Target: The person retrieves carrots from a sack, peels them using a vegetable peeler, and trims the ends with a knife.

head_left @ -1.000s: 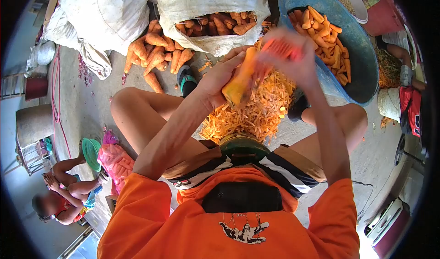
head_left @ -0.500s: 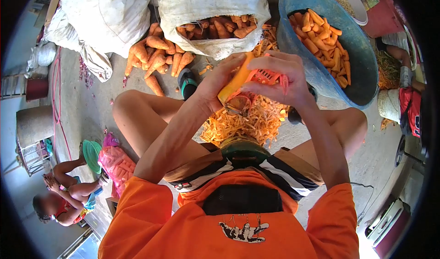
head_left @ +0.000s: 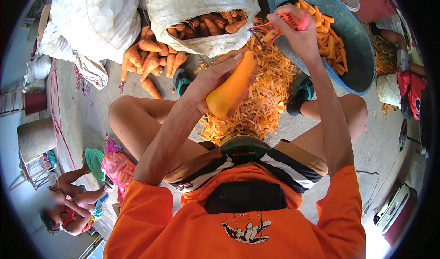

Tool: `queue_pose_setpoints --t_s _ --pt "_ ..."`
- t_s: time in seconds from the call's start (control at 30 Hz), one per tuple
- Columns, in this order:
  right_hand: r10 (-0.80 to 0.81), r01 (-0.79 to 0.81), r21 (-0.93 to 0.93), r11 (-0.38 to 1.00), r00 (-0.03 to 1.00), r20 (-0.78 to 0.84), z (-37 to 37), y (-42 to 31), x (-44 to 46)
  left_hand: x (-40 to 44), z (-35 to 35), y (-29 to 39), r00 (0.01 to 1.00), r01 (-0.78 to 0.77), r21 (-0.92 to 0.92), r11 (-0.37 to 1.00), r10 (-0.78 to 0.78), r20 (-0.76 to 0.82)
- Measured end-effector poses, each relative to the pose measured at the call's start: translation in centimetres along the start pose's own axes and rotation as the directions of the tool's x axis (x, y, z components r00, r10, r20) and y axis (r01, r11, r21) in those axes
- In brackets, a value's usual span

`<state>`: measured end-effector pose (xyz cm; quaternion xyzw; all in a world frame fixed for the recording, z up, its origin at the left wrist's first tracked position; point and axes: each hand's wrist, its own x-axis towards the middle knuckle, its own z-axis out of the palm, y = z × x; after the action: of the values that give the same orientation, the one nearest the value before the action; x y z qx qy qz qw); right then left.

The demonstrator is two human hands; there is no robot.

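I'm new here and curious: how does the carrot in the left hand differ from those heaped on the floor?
The held carrot looks smooth and bright orange; the heaped carrots look rougher and duller. The held carrot is gripped in the left hand; the heaped carrots lie loose. Both taper.

The premises appear to be a vegetable-preparation workplace: bare concrete floor, bulging white sack, open sack of unpeeled carrots, heap of peelings, and blue tub holding peeled carrots.
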<state>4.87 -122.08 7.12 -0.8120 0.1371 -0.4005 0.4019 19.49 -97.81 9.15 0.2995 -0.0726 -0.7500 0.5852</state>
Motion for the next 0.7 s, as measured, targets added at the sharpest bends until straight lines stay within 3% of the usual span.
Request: queue_pose_setpoints --t_s 0.03,0.1,0.13,0.17,0.23,0.3,0.4,0.47,0.53,0.57,0.63,0.67,0.7 --pt "-0.002 0.002 0.005 1.0 1.0 0.004 0.5 -1.9 0.2 -0.1 0.1 0.0 1.0 -0.024 0.011 1.0 0.024 0.01" --pt "0.129 -0.209 0.503 0.838 0.973 0.19 1.6 -6.4 -1.0 0.6 -0.7 -0.5 0.997 -0.06 0.002 0.998 0.06 -0.038" --pt "0.121 -0.175 0.354 0.919 0.978 0.168 2.4 -7.1 -2.2 0.9 -1.1 -0.6 0.993 -0.089 0.0 0.996 0.088 -0.08" --pt "0.118 -0.174 0.363 0.915 0.978 0.172 2.7 -8.3 -2.6 0.9 -1.4 -0.5 0.992 -0.093 0.002 0.996 0.093 -0.089" --pt "-0.113 0.078 0.12 0.99 0.939 0.324 3.2 -10.5 -2.8 0.8 -1.7 -0.6 0.986 -0.006 -0.096 0.995 -0.011 -0.167" --pt "-0.175 0.139 0.137 0.981 0.939 0.297 3.9 -10.3 -2.9 1.2 -1.5 -0.7 0.989 0.015 -0.115 0.993 -0.031 -0.142" --pt "-0.246 0.214 0.139 0.967 0.927 0.282 3.7 -9.3 -2.7 1.5 -0.8 -1.1 0.976 -0.091 -0.108 0.99 0.067 -0.206" --pt "-0.262 0.233 0.132 0.964 0.919 0.295 3.2 -7.4 -2.4 1.2 -0.9 -0.8 0.987 -0.086 -0.055 0.995 0.077 -0.138" --pt "0.112 -0.134 0.106 0.985 0.975 0.192 2.3 -4.5 -2.1 0.9 -1.2 -0.9 0.987 -0.048 -0.014 0.999 0.045 -0.153" --pt "0.114 -0.135 0.103 0.985 0.975 0.191 1.6 -3.4 -1.7 0.7 -1.3 -1.1 0.986 -0.01 0.026 1.0 0.014 -0.169" --pt "0.207 -0.204 0.289 0.935 0.978 0.021 1.0 -4.2 0.2 1.2 -0.6 -1.3 0.986 -0.02 -0.005 1.0 0.019 -0.164" --pt "0.326 -0.361 0.507 0.782 0.932 0.16 1.2 -5.2 -0.5 1.3 -0.5 -1.2 0.985 -0.039 -0.039 0.999 0.032 -0.17" --pt "0.311 -0.355 0.513 0.782 0.935 0.173 2.2 -7.3 -1.1 1.4 -0.6 -1.0 0.983 -0.058 -0.037 0.998 0.05 -0.177"
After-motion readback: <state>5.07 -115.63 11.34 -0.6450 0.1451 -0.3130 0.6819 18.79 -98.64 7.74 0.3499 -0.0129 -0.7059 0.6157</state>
